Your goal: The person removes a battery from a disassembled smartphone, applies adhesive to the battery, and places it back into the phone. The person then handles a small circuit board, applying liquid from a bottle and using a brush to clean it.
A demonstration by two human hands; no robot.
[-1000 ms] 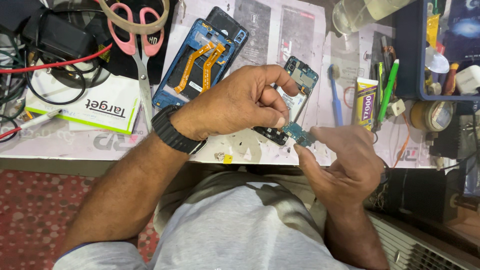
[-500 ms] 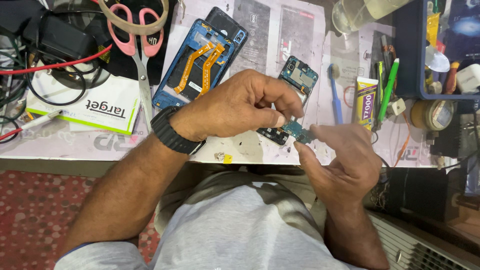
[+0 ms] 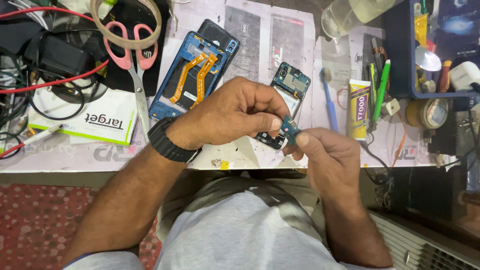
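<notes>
Small teal circuit board [image 3: 289, 129], a thin rectangular piece, is pinched between the fingertips of the left hand [image 3: 235, 115] and the right hand [image 3: 327, 155], just above the opened blue phone frame [image 3: 285, 100] at the near edge of the paper-covered worktable [image 3: 75, 155]. Both hands are clenched on it. Bending or cracking could be caused by an uneven squeeze; a slip could send it off the table edge.
</notes>
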